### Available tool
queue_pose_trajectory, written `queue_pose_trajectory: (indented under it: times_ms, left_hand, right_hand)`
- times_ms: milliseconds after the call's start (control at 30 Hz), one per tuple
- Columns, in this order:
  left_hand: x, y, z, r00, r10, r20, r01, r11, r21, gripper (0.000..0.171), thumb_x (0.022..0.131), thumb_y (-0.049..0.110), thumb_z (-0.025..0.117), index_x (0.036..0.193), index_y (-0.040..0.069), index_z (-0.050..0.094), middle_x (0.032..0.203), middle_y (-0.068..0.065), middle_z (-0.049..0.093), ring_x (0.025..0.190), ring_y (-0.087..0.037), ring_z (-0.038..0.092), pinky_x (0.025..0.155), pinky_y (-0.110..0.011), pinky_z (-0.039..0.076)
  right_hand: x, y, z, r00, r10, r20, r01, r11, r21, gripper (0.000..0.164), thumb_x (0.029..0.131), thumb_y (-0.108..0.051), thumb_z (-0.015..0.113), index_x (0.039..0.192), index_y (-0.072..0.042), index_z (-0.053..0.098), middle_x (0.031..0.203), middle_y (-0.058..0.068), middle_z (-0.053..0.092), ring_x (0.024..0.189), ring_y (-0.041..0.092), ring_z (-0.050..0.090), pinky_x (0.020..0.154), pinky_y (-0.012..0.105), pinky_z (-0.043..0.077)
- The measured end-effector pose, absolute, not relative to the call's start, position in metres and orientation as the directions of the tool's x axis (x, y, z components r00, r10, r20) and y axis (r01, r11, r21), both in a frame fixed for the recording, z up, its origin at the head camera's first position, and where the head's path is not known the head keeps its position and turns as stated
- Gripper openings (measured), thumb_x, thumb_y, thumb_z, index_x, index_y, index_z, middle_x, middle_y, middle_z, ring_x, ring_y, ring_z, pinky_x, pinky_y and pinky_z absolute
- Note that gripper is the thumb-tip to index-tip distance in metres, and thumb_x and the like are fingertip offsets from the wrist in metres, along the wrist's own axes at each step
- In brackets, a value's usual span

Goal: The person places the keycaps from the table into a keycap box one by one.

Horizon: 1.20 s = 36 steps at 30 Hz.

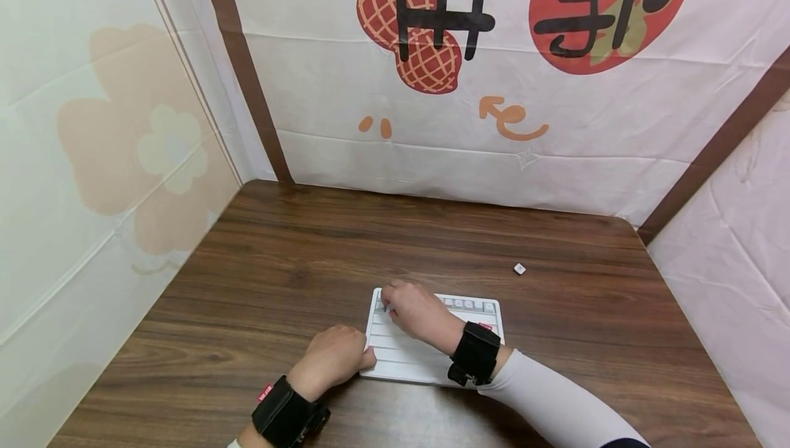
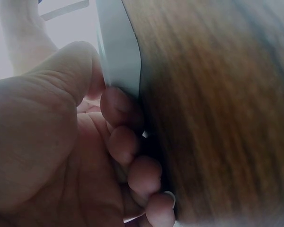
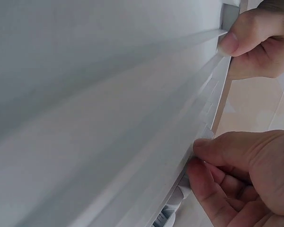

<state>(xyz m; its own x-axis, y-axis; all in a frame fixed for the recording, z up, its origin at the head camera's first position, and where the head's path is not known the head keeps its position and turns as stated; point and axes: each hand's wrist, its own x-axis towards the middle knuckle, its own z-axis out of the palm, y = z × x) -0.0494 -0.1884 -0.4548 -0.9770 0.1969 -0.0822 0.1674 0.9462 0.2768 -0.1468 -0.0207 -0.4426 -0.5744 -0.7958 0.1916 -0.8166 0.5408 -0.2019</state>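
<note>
A white ridged tray (image 1: pixel 404 359) lies on the table, with a row of small white keycaps (image 1: pixel 459 304) along its far edge. My left hand (image 1: pixel 336 355) grips the tray's left side; in the left wrist view its thumb lies against the white edge (image 2: pixel 120 52) and its fingers curl at the underside. Over the tray's far left end, my right hand (image 1: pixel 420 311) pinches with thumb and index finger at the keycap row. The right wrist view shows those fingertips (image 3: pixel 203 146) closed together at the row, a keycap mostly hidden by them.
One loose keycap (image 1: pixel 520 269) lies on the brown wooden table (image 1: pixel 278 256), beyond the tray's right corner. White printed cloth (image 1: pixel 321 105) hangs behind the table and along both sides. Each wrist wears a black strap (image 1: pixel 475 352) with a camera.
</note>
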Motion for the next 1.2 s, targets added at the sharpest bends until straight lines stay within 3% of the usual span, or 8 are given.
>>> queue_pose_trajectory:
  times_ms: [400, 700, 867, 1200]
  left_hand:
    - [-0.05, -0.186, -0.453, -0.975, 0.194, -0.104, 0.155, 0.941, 0.301, 0.031, 0.081, 0.021, 0.06, 0.054, 0.014, 0.046, 0.061, -0.001, 0.048, 0.059, -0.021, 0.046, 0.053, -0.044, 0.044]
    - [-0.05, -0.186, -0.451, -0.974, 0.201, -0.104, 0.164, 0.944, 0.285, 0.029, 0.079, 0.022, 0.06, 0.055, 0.013, 0.047, 0.063, -0.002, 0.05, 0.06, -0.022, 0.048, 0.054, -0.045, 0.044]
    - [-0.051, -0.186, -0.451, -0.973, 0.197, -0.118, 0.156, 0.945, 0.287, 0.029, 0.079, 0.022, 0.06, 0.054, 0.013, 0.046, 0.062, -0.002, 0.05, 0.06, -0.022, 0.047, 0.055, -0.044, 0.044]
    - [-0.049, -0.186, -0.45, -0.973, 0.192, -0.127, 0.149, 0.946, 0.287, 0.03, 0.079, 0.02, 0.059, 0.054, 0.013, 0.044, 0.062, -0.002, 0.049, 0.06, -0.021, 0.045, 0.055, -0.043, 0.043]
  right_hand:
    - [-0.147, -0.018, -0.443, -0.582, -0.783, 0.219, -0.813, 0.551, -0.188, 0.014, 0.083, -0.006, 0.076, 0.088, -0.012, 0.064, 0.088, 0.001, 0.062, 0.078, 0.016, 0.063, 0.066, 0.029, 0.051]
    - [-0.153, 0.003, -0.427, -0.647, -0.722, 0.246, -0.76, 0.588, -0.276, 0.011, 0.084, -0.003, 0.073, 0.092, -0.008, 0.067, 0.089, 0.002, 0.061, 0.073, 0.015, 0.062, 0.06, 0.027, 0.05]
    - [-0.158, 0.022, -0.423, -0.679, -0.688, 0.255, -0.734, 0.627, -0.262, 0.013, 0.084, -0.006, 0.076, 0.095, -0.008, 0.069, 0.088, 0.002, 0.062, 0.07, 0.014, 0.062, 0.058, 0.029, 0.049]
    - [-0.164, 0.053, -0.424, -0.713, -0.648, 0.266, -0.7, 0.681, -0.216, 0.024, 0.084, -0.017, 0.08, 0.106, -0.012, 0.072, 0.1, 0.002, 0.068, 0.085, 0.022, 0.068, 0.065, 0.037, 0.054]
